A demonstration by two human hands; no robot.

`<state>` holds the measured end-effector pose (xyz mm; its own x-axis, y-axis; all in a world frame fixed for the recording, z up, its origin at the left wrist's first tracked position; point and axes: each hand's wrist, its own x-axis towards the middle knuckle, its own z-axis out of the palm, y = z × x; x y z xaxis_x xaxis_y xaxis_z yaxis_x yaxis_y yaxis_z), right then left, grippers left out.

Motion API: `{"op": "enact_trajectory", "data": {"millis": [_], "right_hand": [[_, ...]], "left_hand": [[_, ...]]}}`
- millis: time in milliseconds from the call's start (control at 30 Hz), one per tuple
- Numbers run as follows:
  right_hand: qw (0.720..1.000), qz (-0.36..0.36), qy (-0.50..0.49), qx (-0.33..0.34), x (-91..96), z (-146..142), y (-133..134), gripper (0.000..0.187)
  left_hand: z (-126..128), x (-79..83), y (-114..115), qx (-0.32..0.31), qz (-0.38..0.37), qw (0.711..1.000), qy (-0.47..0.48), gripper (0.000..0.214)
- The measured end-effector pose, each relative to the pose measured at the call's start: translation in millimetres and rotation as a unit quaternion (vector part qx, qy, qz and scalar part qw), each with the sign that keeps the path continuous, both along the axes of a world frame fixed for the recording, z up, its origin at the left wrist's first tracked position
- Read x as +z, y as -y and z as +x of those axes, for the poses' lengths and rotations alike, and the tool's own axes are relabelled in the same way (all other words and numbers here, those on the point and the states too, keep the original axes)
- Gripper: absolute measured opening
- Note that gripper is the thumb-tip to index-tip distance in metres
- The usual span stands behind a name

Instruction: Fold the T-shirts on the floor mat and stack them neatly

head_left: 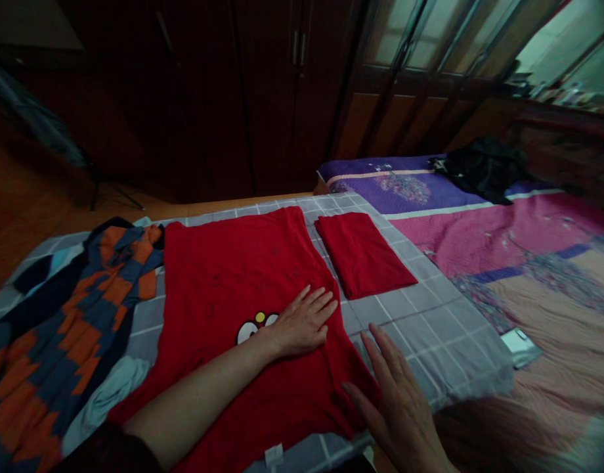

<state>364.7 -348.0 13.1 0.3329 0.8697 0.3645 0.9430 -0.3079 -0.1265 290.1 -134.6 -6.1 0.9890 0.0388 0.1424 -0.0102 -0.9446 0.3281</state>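
A red T-shirt [233,282] with cartoon eyes lies spread on a grey checked sheet [420,328]. My left hand [304,322] rests flat on the shirt beside the eyes, fingers stretched out. My right hand [398,401] lies open at the shirt's right edge, fingers spread, partly on the sheet. A folded red garment [361,253] sits just to the right of the shirt, apart from both hands.
An orange and blue striped garment [60,322] lies at the left with a pale cloth [109,394] below it. A pink and purple quilt [503,230] covers the bed at right, with a black garment [484,167] on it. A small flat object [518,345] lies by the sheet's edge. Dark wooden cupboards [262,98] stand behind.
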Motion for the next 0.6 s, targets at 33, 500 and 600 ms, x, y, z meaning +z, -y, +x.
{"op": "enact_trajectory", "data": {"millis": [33, 500, 600], "right_hand": [[0.999, -0.001, 0.016, 0.034, -4.1, -1.4, -8.3, 0.068], [0.944, 0.019, 0.048, 0.325, -1.2, 5.8, -68.6, 0.078], [0.908, 0.003, -0.004, 0.418, 21.0, -29.6, -105.9, 0.075]], "left_hand": [[-3.4, 3.9, -1.9, -0.007, 0.002, 1.000, -0.008, 0.051], [-246.0, 82.1, -32.4, 0.418, -0.089, 0.902, -0.060, 0.028], [-283.3, 67.5, 1.2, 0.521, -0.086, 0.847, -0.062, 0.025]]}}
